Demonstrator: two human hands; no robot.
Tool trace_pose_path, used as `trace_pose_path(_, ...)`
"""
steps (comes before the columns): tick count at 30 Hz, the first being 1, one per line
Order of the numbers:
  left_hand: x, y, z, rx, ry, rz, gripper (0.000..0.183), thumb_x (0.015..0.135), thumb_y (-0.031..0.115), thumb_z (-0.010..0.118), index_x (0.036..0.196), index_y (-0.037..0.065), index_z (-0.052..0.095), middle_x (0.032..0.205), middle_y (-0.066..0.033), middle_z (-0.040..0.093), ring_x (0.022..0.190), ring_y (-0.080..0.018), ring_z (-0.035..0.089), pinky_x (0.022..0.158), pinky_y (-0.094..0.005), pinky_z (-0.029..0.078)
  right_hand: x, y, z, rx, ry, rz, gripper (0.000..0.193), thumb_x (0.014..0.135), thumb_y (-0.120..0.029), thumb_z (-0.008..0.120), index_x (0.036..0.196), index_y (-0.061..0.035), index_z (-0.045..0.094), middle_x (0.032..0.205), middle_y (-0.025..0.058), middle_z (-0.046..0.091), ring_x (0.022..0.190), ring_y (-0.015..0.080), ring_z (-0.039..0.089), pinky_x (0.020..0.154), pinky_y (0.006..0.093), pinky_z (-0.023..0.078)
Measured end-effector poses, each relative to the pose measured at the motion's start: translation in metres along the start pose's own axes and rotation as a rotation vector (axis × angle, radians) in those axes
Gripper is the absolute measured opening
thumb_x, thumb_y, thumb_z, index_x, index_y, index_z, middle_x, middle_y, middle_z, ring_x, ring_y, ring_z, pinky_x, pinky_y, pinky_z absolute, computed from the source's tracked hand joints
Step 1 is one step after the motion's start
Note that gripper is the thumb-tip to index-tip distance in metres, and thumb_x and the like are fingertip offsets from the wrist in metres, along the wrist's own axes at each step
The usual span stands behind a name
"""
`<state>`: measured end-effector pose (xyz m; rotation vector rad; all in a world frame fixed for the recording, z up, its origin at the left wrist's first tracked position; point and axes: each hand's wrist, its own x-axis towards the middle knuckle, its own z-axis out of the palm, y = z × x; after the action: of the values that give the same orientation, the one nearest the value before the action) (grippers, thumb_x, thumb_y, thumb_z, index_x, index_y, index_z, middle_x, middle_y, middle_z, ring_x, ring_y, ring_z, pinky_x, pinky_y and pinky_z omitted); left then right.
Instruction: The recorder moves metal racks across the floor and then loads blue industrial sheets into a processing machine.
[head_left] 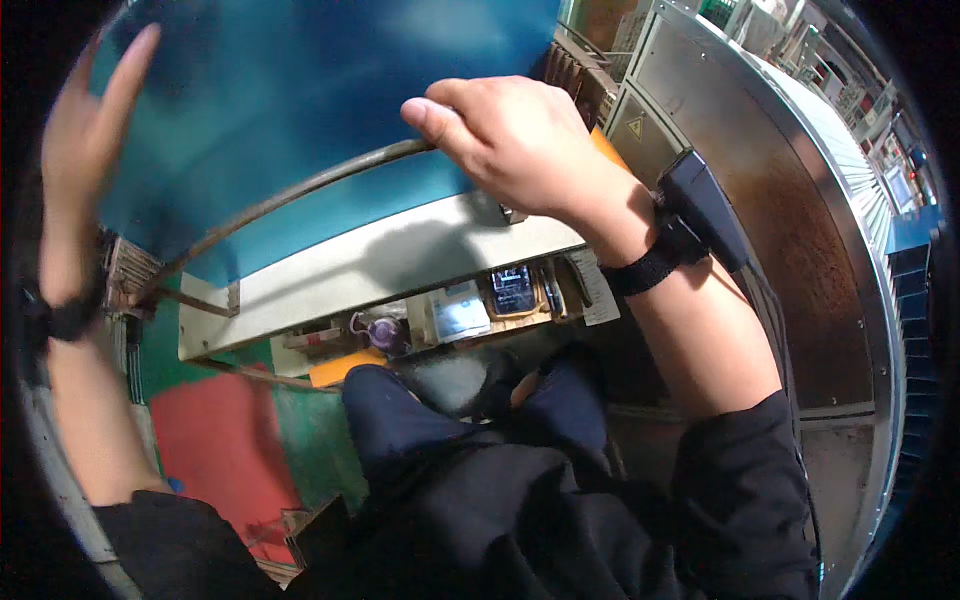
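Note:
My right hand (515,145) is closed over the white ledge, thumb toward the left. The curved metal rail (300,190) runs up to it and passes out of sight there. Whether the fingers grip the rail or something else is hidden. Raised at the far left, my left hand (95,140) is open, thumb apart from the other fingers, with nothing seen in it; part of it is cut off by the picture's rim. Beyond both hands spreads a large smooth blue surface (330,80). The white ledge (330,260) lies between it and me.
Under the ledge, a shelf holds a purple bottle (385,332), a phone-like device (513,290) and a pale blue package (460,312). A metal cabinet (760,240) stands close on my right. A red mat (220,440) covers part of the green floor (310,425).

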<state>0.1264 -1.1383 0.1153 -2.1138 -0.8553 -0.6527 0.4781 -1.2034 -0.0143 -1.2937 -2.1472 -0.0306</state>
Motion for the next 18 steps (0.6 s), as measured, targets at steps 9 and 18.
trace_pose_path(9, -0.057, 0.102, 0.057, -0.548, -0.358, -0.176, 0.038, 0.092, 0.02, 0.054, 0.125, 0.0, 0.056, 0.113, -0.0189, 0.063, 0.105, -0.0321, 0.062, 0.093, -0.0385, 0.046, 0.019, 0.009, 0.035, -0.168, 0.356, -0.124, 0.036, 0.094, -0.033, 0.053, 0.069, -0.0082, 0.063, 0.063, 0.0116, 0.065, 0.057, 0.0292, 0.065, 0.052, 0.0415, 0.053)
trace_pose_path(18, -0.054, 0.08, 0.092, -0.623, -0.323, -0.357, 0.032, 0.089, 0.019, 0.06, 0.115, 0.001, 0.061, 0.104, -0.0171, 0.065, 0.096, -0.0318, 0.064, 0.085, -0.0377, 0.049, 0.059, 0.016, 0.078, -0.197, 0.661, 0.024, 0.028, 0.094, -0.025, 0.053, 0.072, -0.0098, 0.061, 0.068, 0.0081, 0.063, 0.065, 0.0292, 0.061, 0.091, 0.0468, 0.041)
